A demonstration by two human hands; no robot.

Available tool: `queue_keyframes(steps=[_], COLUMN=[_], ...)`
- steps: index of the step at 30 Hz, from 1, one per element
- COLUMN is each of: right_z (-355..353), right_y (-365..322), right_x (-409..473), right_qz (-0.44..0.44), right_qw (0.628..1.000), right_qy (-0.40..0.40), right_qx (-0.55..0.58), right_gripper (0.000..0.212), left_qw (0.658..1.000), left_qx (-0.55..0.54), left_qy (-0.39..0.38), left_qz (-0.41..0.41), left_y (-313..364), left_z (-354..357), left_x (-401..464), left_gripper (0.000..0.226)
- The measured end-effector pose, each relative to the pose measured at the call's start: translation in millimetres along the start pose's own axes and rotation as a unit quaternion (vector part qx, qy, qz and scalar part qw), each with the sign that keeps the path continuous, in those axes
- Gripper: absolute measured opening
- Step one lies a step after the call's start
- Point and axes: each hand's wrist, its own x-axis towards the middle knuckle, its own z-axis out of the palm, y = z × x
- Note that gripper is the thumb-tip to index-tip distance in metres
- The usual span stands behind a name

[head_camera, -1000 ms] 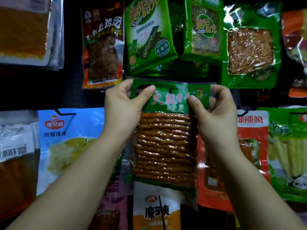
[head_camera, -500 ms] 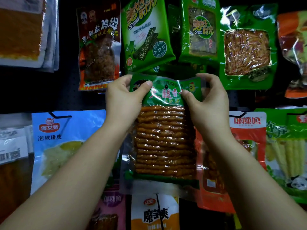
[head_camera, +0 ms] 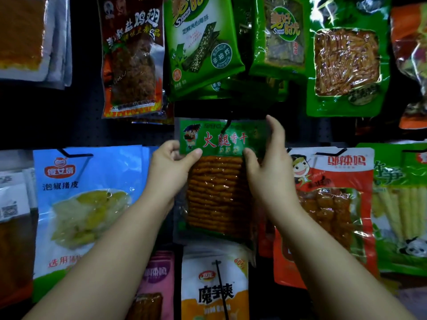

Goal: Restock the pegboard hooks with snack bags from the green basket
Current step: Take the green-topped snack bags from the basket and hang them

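Green dried-tofu snack bag [head_camera: 217, 181] hangs mid-frame, its header on a black hook [head_camera: 227, 125]. Left hand [head_camera: 172, 168] pinches the header's left corner; right hand [head_camera: 269, 162] open alongside. Best to seat the hole fully before letting go.

Snack bag [head_camera: 217, 181] hook mostly hidden; seaweed bag [head_camera: 203, 42] top cut off by frame edge.

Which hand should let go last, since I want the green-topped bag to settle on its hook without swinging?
Probably the left hand: it pinches the green-topped bag at its header corner, while the right hand is open beside it. The hook appears to be through the header.
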Motion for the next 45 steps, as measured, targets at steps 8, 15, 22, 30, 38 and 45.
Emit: queue_keyframes(steps=[8, 15, 22, 30, 38, 45], right_z=[41, 68, 91, 105, 98, 98], right_y=[33, 56, 75, 88, 95, 101], right_x=[2, 20, 31, 29, -48, -63], right_qz=[0.076, 0.11, 0.13, 0.17, 0.171, 0.222], right_qw=[0.996, 0.984, 0.966, 0.971, 0.98, 0.971], right_qy=[-0.046, -0.088, -0.105, -0.048, -0.059, -0.071], right_qx=[-0.022, -0.106, -0.196, -0.159, -0.083, -0.058], right_gripper=[0.043, 0.033, 0.033, 0.039, 0.07, 0.071], left_qw=[0.996, 0.991, 0.986, 0.982, 0.988, 0.983], left_qx=[0.062, 0.095, 0.089, 0.087, 0.043, 0.068], left_qy=[0.013, 0.025, 0.038, 0.12, 0.121, 0.12], left_qz=[-0.057, -0.087, -0.134, -0.117, -0.082, -0.125], left_y=[-28, -50, -70, -91, -128, -143], left_z=[6, 15, 18, 25, 11, 7], left_x=[18, 40, 65, 67, 12, 3], left_gripper=[0.018, 0.028, 0.024, 0.036, 0.03, 0.023])
